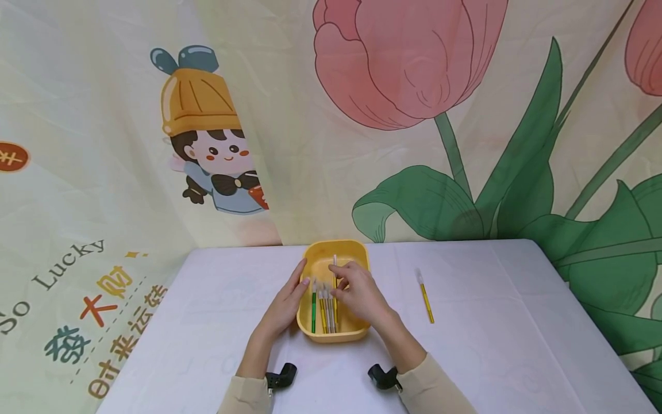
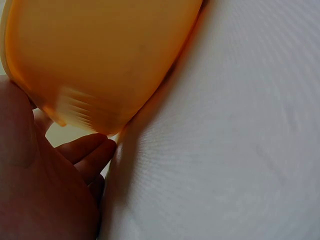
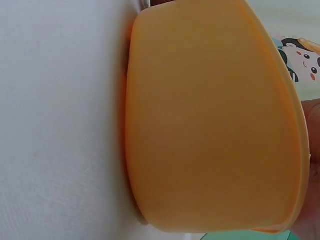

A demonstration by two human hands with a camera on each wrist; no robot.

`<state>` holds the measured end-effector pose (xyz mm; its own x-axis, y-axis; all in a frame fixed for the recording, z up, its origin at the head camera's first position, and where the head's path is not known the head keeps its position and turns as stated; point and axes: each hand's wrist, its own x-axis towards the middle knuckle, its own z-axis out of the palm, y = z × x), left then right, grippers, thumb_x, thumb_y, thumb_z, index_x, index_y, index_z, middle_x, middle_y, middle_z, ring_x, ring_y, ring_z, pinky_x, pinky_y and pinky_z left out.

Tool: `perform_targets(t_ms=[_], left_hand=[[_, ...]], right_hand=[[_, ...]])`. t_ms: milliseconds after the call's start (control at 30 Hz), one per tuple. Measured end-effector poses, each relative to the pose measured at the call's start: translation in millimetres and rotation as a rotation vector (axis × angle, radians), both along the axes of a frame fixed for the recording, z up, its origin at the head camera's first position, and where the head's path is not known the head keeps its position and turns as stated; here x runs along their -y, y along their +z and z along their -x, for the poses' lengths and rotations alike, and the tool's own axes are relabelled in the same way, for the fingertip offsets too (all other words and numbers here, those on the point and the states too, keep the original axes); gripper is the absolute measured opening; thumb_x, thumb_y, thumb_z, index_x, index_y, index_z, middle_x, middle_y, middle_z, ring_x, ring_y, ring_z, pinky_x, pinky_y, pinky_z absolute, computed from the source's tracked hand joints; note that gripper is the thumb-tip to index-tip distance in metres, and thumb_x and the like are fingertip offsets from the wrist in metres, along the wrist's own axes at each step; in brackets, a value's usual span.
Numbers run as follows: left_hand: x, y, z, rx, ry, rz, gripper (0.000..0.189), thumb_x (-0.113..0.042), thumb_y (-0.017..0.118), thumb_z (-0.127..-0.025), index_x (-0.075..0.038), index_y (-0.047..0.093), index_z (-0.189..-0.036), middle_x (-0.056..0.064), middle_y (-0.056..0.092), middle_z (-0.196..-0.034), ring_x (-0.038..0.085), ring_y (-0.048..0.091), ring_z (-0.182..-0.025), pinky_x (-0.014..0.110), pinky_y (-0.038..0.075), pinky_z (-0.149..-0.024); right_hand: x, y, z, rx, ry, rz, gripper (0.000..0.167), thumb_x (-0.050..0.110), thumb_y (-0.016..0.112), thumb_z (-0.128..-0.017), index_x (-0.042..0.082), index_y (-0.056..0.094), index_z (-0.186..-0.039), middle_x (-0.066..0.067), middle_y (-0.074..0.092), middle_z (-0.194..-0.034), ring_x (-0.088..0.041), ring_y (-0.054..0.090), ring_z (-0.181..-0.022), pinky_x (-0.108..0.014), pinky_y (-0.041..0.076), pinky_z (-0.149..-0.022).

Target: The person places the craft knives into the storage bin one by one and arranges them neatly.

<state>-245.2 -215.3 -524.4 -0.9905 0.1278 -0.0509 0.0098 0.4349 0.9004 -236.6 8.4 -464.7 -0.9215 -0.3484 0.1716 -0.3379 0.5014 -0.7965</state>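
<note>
A yellow plastic tray [image 1: 333,338] sits on the table in the head view. My left hand [image 1: 283,302] holds its left side, thumb at the rim, fingers against the outer wall [image 2: 100,55]. Over the tray's right half, my right hand [image 1: 359,292] pinches a slim yellow pen [image 1: 335,313] with a pale, clear-looking cap, upright in the view. Left of it in the tray lie a green pen [image 1: 313,313] and several yellow and silver pens [image 1: 327,313], side by side. The right wrist view shows mostly the tray's outer wall [image 3: 215,120]; the fingertips are hidden there.
Another yellow pen [image 1: 426,299] with a pale cap lies on the white tablecloth [image 1: 496,322], to the right of the tray. A printed backdrop [image 1: 289,115] hangs behind the table's far edge. Black camera mounts [image 1: 281,376] are on both wrists.
</note>
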Motion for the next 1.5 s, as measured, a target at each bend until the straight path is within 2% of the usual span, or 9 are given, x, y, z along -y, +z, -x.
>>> perform_targets(t_ms=[533,1033,1500], left_hand=[[0.6,2.6,0.3,-0.005,-0.007,0.004,0.054,-0.056,0.038,-0.110,-0.054,0.020,-0.161,-0.014,0.020,-0.173,0.022,0.014,-0.163,0.056,0.011,-0.131],[0.1,3.2,-0.5,-0.012,-0.003,-0.003,0.054,-0.056,0.038,-0.110,-0.053,0.021,-0.161,-0.016,0.020,-0.172,0.019,0.014,-0.162,0.054,0.011,-0.131],[-0.7,3.6,-2.8,0.013,0.012,0.004,0.054,-0.051,0.038,-0.111,-0.053,0.020,-0.161,-0.015,0.020,-0.173,0.022,0.014,-0.163,0.056,0.011,-0.130]], right_hand=[[4.8,-7.9,1.2,0.000,0.006,-0.051,0.053,0.005,0.079,-0.091,0.007,0.065,-0.142,-0.005,0.064,-0.106,-0.013,0.062,-0.087,-0.020,0.055,-0.071],[7.0,-11.2,2.7,-0.009,0.006,-0.119,0.049,0.005,0.081,-0.089,0.006,0.069,-0.137,-0.006,0.065,-0.100,-0.012,0.058,-0.083,-0.020,0.053,-0.069],[11.7,-13.3,-1.0,0.037,0.020,-0.219,0.045,0.005,0.080,-0.089,0.006,0.072,-0.133,-0.007,0.064,-0.098,-0.016,0.054,-0.083,-0.023,0.050,-0.069]])
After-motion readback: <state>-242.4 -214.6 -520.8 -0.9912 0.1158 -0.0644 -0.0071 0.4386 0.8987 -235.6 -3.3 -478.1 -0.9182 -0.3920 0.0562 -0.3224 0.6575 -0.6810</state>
